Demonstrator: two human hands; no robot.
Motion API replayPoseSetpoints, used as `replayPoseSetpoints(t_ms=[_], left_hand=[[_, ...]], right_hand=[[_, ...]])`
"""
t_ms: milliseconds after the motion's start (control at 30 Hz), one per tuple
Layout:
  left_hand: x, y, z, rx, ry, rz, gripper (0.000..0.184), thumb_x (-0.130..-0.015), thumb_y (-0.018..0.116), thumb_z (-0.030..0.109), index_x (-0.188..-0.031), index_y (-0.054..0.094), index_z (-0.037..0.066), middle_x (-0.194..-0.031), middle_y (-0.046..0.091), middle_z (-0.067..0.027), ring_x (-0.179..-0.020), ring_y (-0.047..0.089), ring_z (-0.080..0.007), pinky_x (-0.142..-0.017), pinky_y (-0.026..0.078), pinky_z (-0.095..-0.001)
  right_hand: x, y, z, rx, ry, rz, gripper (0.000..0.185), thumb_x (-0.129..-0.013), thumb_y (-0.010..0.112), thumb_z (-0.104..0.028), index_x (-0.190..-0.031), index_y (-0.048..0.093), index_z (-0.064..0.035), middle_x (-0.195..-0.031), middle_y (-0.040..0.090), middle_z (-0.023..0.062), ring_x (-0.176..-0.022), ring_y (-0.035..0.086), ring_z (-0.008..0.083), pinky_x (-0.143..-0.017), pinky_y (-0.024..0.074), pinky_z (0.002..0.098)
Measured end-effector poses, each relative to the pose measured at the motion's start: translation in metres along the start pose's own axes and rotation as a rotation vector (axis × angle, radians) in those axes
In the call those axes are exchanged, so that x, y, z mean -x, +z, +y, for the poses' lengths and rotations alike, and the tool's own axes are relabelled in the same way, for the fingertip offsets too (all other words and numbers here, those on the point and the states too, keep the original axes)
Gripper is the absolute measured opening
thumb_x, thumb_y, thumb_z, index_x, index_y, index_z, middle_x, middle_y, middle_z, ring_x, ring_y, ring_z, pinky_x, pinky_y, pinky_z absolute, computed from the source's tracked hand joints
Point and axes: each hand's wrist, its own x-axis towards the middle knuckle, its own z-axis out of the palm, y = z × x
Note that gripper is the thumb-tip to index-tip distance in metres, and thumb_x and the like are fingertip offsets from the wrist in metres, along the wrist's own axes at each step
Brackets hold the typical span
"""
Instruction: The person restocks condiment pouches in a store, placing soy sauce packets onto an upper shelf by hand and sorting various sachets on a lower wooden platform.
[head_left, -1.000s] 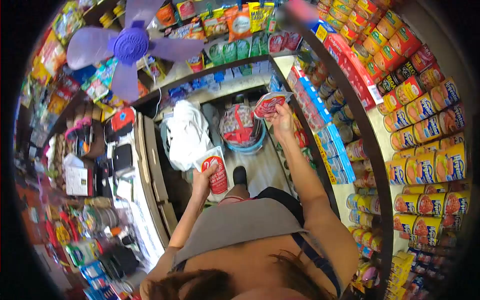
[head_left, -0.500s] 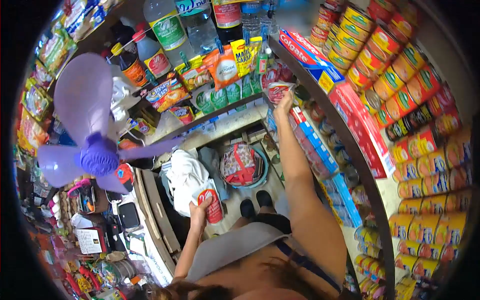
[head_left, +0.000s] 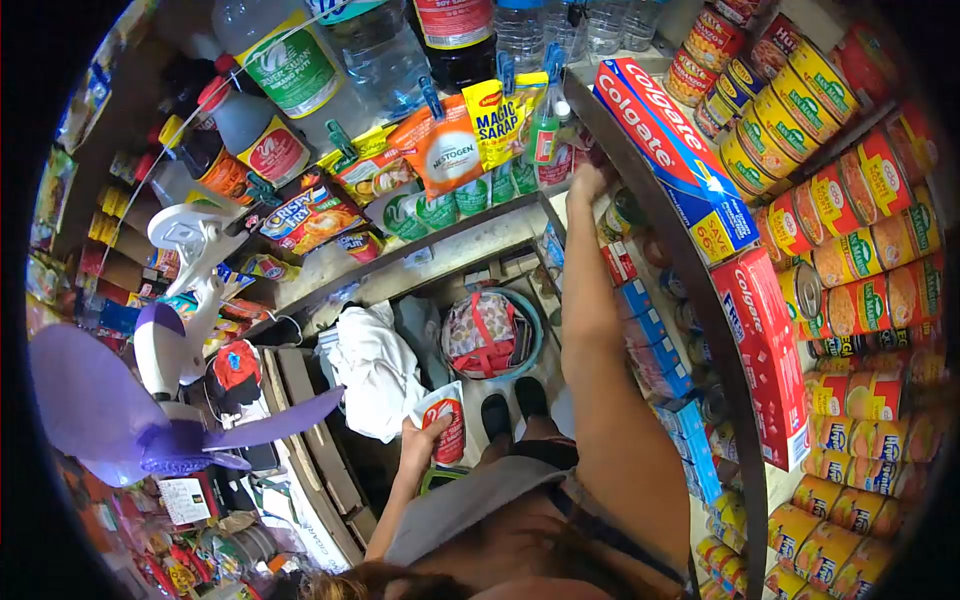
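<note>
My left hand (head_left: 425,438) is closed on a red and white soy sauce pouch (head_left: 445,425), held upright low in front of my body. My right arm stretches forward to the corner of the shelf, where my right hand (head_left: 588,182) is beside red pouches (head_left: 555,165). Its fingers are in shadow and partly hidden, so whether they hold a pouch cannot be made out. A row of green and white pouches (head_left: 437,212) stands on the same shelf, left of the red ones. A small green bottle (head_left: 543,138) hangs just above them.
Clipped packets, including a yellow seasoning pack (head_left: 497,125), hang before large bottles (head_left: 290,65). Colgate boxes (head_left: 670,150) line the right shelf edge, with stacked cans (head_left: 830,270) beyond. A purple fan (head_left: 160,440) stands at left. White cloth (head_left: 375,370) and a basin (head_left: 535,335) lie below.
My right hand has pushed further into the shelf corner, and the red and white pouch it held is no longer distinguishable there. My left hand with its pouch shifted slightly right. The view has tilted.
</note>
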Motion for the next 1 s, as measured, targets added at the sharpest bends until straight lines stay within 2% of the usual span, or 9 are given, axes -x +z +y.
replayPoseSetpoints(t_ms=[133,300,367,400,533,600,733,800,1000], left_hand=[[-0.004,0.010,0.014,-0.089,0.029,-0.029,0.023,-0.076,0.067,0.004,-0.098,0.063,-0.001,-0.086,0.066,-0.0072,-0.071,0.063,-0.0148,-0.066,0.051,-0.0295],[-0.017,0.013,0.019,-0.045,0.024,-0.040,0.021,-0.077,0.066,0.005,-0.097,0.063,-0.001,-0.086,0.066,-0.0064,-0.072,0.062,-0.0133,-0.067,0.050,-0.0285],[-0.023,0.014,0.020,-0.114,0.075,-0.077,0.028,-0.077,0.065,0.003,-0.104,0.059,-0.003,-0.089,0.066,-0.0090,-0.074,0.063,-0.0163,-0.068,0.052,-0.0305],[-0.027,0.013,0.019,-0.137,0.085,-0.095,0.028,-0.077,0.066,0.003,-0.104,0.060,-0.003,-0.089,0.066,-0.0086,-0.074,0.063,-0.0159,-0.069,0.051,-0.0301],[-0.034,0.037,0.042,-0.222,0.140,-0.142,0.029,-0.077,0.067,0.006,-0.103,0.061,-0.002,-0.089,0.066,-0.0073,-0.076,0.061,-0.0136,-0.070,0.050,-0.0280],[-0.041,0.043,0.047,-0.268,0.174,-0.176,0.029,-0.076,0.068,0.006,-0.104,0.061,-0.001,-0.089,0.066,-0.0064,-0.076,0.061,-0.0122,-0.070,0.049,-0.0271],[-0.049,0.050,0.048,-0.226,0.170,-0.207,0.033,-0.077,0.067,0.006,-0.108,0.059,-0.002,-0.095,0.066,-0.0072,-0.083,0.060,-0.0122,-0.077,0.047,-0.0266],[-0.051,0.051,0.041,-0.237,0.187,-0.220,0.033,-0.077,0.067,0.005,-0.108,0.059,-0.002,-0.095,0.066,-0.0071,-0.083,0.060,-0.0121,-0.076,0.048,-0.0264],[-0.030,0.055,0.045,-0.241,0.096,-0.191,0.031,-0.078,0.067,0.003,-0.108,0.060,-0.001,-0.095,0.066,-0.0063,-0.082,0.061,-0.0117,-0.075,0.049,-0.0266]], right_hand=[[0.025,-0.006,-0.038,0.261,-0.341,0.028,0.047,-0.071,0.064,-0.003,-0.116,0.051,0.0030,-0.120,0.054,0.0234,-0.108,0.053,0.0354,-0.092,0.0401,0.0381],[-0.043,0.070,0.065,-0.505,-0.040,-0.134,0.022,-0.076,0.062,-0.016,-0.089,0.065,0.0011,-0.083,0.067,0.0151,-0.078,0.064,0.0292,-0.075,0.0487,0.0389],[-0.038,0.076,0.081,-0.302,-0.147,-0.106,0.024,-0.078,0.059,-0.021,-0.084,0.066,0.0008,-0.075,0.068,0.0127,-0.072,0.065,0.0285,-0.072,0.0495,0.0391],[-0.029,0.071,0.079,0.184,-0.325,-0.082,0.026,-0.079,0.058,-0.023,-0.085,0.066,0.0012,-0.076,0.067,0.0128,-0.072,0.064,0.0292,-0.072,0.0493,0.0392],[-0.005,0.027,0.002,0.292,-0.592,0.308,0.028,-0.071,0.066,-0.022,-0.085,0.065,0.0030,-0.085,0.065,0.0208,-0.080,0.061,0.0360,-0.075,0.0475,0.0426],[0.006,0.017,-0.013,0.147,-0.578,0.334,0.037,-0.062,0.074,-0.016,-0.091,0.063,0.0045,-0.096,0.063,0.0235,-0.095,0.058,0.0349,-0.085,0.0433,0.0402],[-0.004,0.022,0.002,0.108,-0.169,-0.069,0.032,-0.073,0.067,-0.019,-0.097,0.064,0.0024,-0.100,0.064,0.0197,-0.098,0.057,0.0357,-0.091,0.0398,0.0426],[-0.019,0.035,0.028,0.110,-0.428,-0.002,0.032,-0.075,0.064,-0.023,-0.097,0.064,0.0015,-0.101,0.064,0.0192,-0.097,0.059,0.0340,-0.088,0.0431,0.0400],[-0.030,0.052,0.060,0.152,-0.222,-0.018,0.027,-0.071,0.062,-0.021,-0.088,0.069,-0.0008,-0.088,0.066,0.0198,-0.086,0.064,0.0325,-0.076,0.0474,0.0400]])
